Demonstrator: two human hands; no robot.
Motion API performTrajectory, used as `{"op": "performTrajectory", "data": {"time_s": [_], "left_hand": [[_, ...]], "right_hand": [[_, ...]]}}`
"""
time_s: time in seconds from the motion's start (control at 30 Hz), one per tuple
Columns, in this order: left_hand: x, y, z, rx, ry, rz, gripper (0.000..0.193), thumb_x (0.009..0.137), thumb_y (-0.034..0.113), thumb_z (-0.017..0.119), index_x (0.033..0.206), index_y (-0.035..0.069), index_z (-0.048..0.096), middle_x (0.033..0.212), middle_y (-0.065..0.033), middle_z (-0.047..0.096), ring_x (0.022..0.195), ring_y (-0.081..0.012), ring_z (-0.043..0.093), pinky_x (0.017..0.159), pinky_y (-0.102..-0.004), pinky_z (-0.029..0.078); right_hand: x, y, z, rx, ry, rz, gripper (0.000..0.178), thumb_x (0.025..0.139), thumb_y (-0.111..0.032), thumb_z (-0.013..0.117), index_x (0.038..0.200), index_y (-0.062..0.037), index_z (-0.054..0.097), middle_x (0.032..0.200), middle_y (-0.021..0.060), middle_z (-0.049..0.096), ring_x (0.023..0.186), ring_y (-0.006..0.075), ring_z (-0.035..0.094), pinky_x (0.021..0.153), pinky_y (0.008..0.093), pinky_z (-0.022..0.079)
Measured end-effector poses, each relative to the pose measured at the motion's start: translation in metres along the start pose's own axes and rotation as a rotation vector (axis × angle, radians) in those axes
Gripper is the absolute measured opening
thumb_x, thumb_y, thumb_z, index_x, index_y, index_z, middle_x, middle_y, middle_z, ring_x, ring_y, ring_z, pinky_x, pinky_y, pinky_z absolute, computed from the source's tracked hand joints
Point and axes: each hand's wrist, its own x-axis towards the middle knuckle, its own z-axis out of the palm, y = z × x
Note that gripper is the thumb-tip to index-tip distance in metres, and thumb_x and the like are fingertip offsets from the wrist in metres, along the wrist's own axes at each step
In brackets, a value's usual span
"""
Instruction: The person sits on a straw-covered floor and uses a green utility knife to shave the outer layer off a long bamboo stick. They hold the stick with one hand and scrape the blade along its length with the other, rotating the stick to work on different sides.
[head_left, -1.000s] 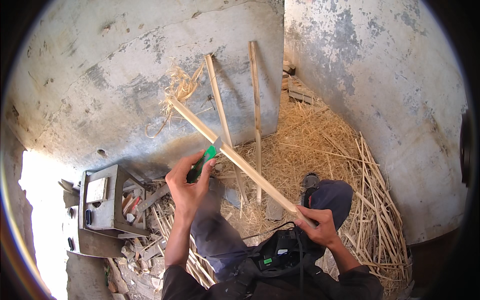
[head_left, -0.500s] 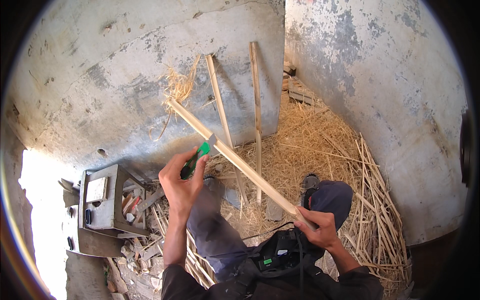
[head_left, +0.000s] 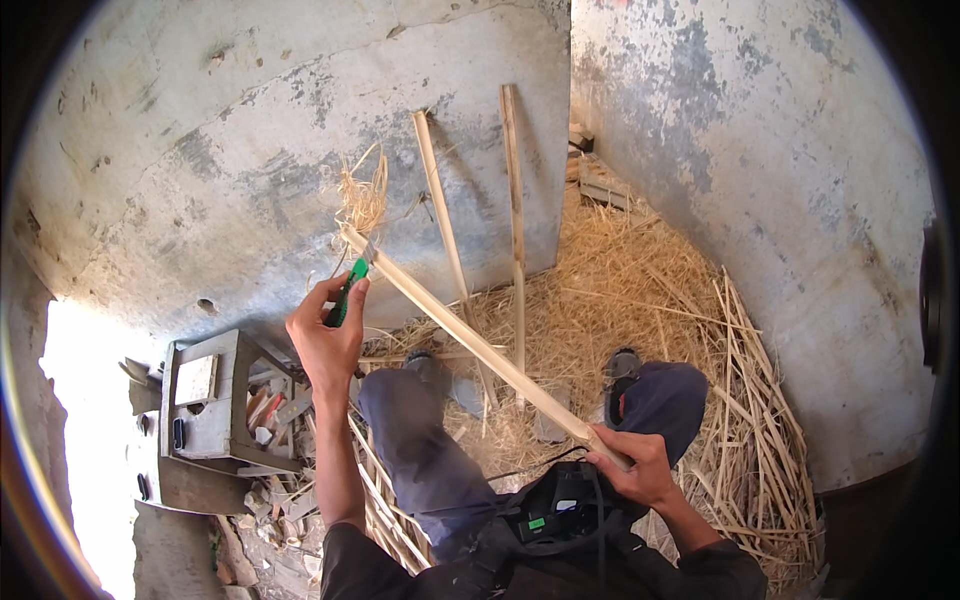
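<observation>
Strip of pale wood (head_left: 480, 345), one: long, narrow, squared; held aslant in front of the person, running from the lower right up to the far left, its near end in the hand, its far end before the wall.

Knife (head_left: 345, 298), one: green and dark handle, short metal blade set against the strip close to its far end.

Left hand (head_left: 328, 325): grip narrow, thumb and fingers pinched about the knife handle.

Right hand (head_left: 640, 465): grip closed around the near end of the strip.

Shavings (head_left: 362, 205), one tangle: thin, curled, straw-coloured, at the far tip of the strip.

Leaning strips, two: a paler one (head_left: 437, 190) and, to its right, a darker-edged one (head_left: 513, 190); both stand against the grey wall (head_left: 250, 120), well apart at the top.

Litter of fine shavings (head_left: 620, 285): spread over the floor, thick toward the corner.

Heap of slender sticks (head_left: 755, 440): on the right side, along the second wall (head_left: 810, 250), which is worn and patchy.

Wooden cabinet (head_left: 205, 385): weathered, grey, at the left; scrap wood (head_left: 270, 500) beside and below it.

Person's dark trousers (head_left: 415, 440): legs apart. Black pouch (head_left: 545, 510): at the lap, with a small green patch.
</observation>
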Motion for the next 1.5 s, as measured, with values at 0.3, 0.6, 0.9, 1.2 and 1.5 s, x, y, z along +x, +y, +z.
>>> {"op": "performTrajectory", "data": {"time_s": [0.3, 0.6, 0.9, 1.2, 1.5], "left_hand": [[-0.034, 0.037, 0.002, -0.065, -0.119, 0.085, 0.025, 0.092, 0.012, 0.089, 0.109, -0.004, 0.082, 0.089, -0.0143, 0.082, 0.080, -0.0144, 0.076, 0.074, -0.0292, 0.058], [-0.028, 0.038, -0.001, -0.034, -0.087, 0.152, 0.025, 0.091, 0.013, 0.090, 0.109, -0.003, 0.083, 0.095, -0.0173, 0.083, 0.083, -0.0206, 0.080, 0.078, -0.0320, 0.061], [-0.023, 0.037, 0.004, -0.031, -0.071, 0.155, 0.024, 0.090, 0.011, 0.090, 0.109, -0.002, 0.083, 0.096, -0.0167, 0.083, 0.084, -0.0200, 0.080, 0.078, -0.0316, 0.061], [-0.014, 0.030, 0.010, -0.038, -0.045, 0.153, 0.023, 0.092, 0.012, 0.089, 0.109, -0.001, 0.083, 0.095, -0.0163, 0.083, 0.083, -0.0200, 0.079, 0.075, -0.0315, 0.060], [0.021, 0.000, 0.005, 0.057, 0.071, 0.087, 0.024, 0.094, 0.018, 0.088, 0.110, 0.000, 0.084, 0.086, -0.0127, 0.081, 0.068, -0.0114, 0.066, 0.063, -0.0290, 0.053]], "right_hand": [[0.008, -0.003, 0.000, 0.042, 0.008, 0.009, 0.044, 0.094, -0.016, 0.086, 0.134, -0.0001, 0.077, 0.099, 0.0220, 0.082, 0.079, 0.0264, 0.081, 0.072, 0.0339, 0.061], [0.007, -0.003, -0.001, 0.058, 0.010, -0.010, 0.044, 0.093, -0.016, 0.088, 0.132, 0.0015, 0.077, 0.099, 0.0226, 0.082, 0.080, 0.0258, 0.081, 0.072, 0.0332, 0.061], [0.007, -0.006, -0.004, 0.045, 0.019, -0.021, 0.045, 0.093, -0.017, 0.089, 0.132, 0.0019, 0.077, 0.100, 0.0222, 0.082, 0.080, 0.0258, 0.081, 0.072, 0.0335, 0.061], [0.008, -0.008, -0.005, 0.027, 0.007, -0.019, 0.045, 0.093, -0.017, 0.088, 0.132, 0.0020, 0.077, 0.102, 0.0225, 0.082, 0.081, 0.0277, 0.082, 0.072, 0.0341, 0.062], [-0.002, -0.006, -0.004, 0.013, 0.011, -0.036, 0.042, 0.093, -0.016, 0.088, 0.128, 0.0053, 0.078, 0.106, 0.0241, 0.082, 0.087, 0.0302, 0.083, 0.077, 0.0338, 0.063]]}}
